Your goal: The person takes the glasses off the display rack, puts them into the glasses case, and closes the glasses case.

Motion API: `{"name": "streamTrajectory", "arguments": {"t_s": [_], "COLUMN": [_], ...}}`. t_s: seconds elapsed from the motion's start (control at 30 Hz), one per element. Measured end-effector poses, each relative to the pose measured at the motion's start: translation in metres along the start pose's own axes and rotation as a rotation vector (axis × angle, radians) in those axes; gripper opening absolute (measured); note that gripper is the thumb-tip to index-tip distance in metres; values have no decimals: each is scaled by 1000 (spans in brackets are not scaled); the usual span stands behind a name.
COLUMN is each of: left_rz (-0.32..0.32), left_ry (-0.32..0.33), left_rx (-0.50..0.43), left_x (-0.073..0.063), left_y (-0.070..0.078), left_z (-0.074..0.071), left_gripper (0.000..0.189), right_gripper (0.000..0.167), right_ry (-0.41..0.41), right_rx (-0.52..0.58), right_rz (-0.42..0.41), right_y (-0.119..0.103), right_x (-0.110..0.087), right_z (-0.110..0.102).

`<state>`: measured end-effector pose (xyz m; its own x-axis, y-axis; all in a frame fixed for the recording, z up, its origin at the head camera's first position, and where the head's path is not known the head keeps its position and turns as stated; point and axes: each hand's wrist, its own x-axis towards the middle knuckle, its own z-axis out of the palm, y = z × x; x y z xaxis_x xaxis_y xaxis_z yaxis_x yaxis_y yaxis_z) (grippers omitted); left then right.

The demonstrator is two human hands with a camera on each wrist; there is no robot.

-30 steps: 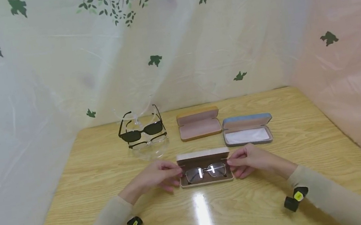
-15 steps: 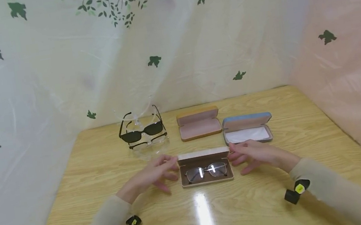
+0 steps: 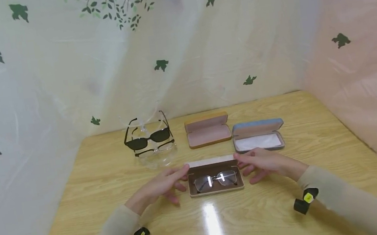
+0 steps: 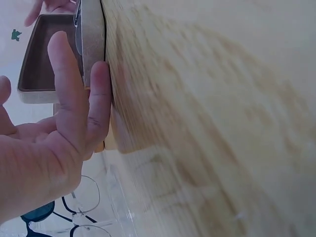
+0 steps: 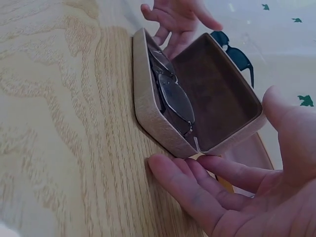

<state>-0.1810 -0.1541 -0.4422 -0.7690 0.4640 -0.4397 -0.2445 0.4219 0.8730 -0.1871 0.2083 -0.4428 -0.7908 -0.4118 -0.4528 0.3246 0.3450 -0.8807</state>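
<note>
An open cream glasses case with a brown lining lies between the two hands, its lid raised at the back. Thin metal-framed glasses rest folded inside it. My left hand is at the case's left end, thumb by the lid's corner, its other fingers loosely extended beside the base. At the right end, my right hand has its thumb against the lid's edge; in the right wrist view its extended fingers lie by the hinge corner. Neither hand is curled round the case.
Behind stand an open orange case with pink lining and an open blue case holding a white cloth. Sunglasses and half-rim glasses sit on a clear stand at the back left. A patterned sheet surrounds the table.
Both hands first touch the case's ends, then loosen and shift upward. Now the thumbs are at the raised lid's corners. The case and glasses have hardly moved.
</note>
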Motion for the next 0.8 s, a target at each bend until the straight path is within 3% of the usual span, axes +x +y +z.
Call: {"name": "streamTrajectory", "arguments": {"t_s": [0.33,0.8], "left_rz": [-8,0], "left_ry": [48,72], "left_rx": [-24,-70], "left_x": [-1,5], "left_y": [5,7], "left_z": [4,-7], "left_gripper": [85,85], "right_gripper": [81,81], "right_ry": [-8,-27], "right_rx": [16,131], "right_rz": [-12,-13], "right_y": [-5,-9], "right_x": [5,23], "right_z": [3,1]}}
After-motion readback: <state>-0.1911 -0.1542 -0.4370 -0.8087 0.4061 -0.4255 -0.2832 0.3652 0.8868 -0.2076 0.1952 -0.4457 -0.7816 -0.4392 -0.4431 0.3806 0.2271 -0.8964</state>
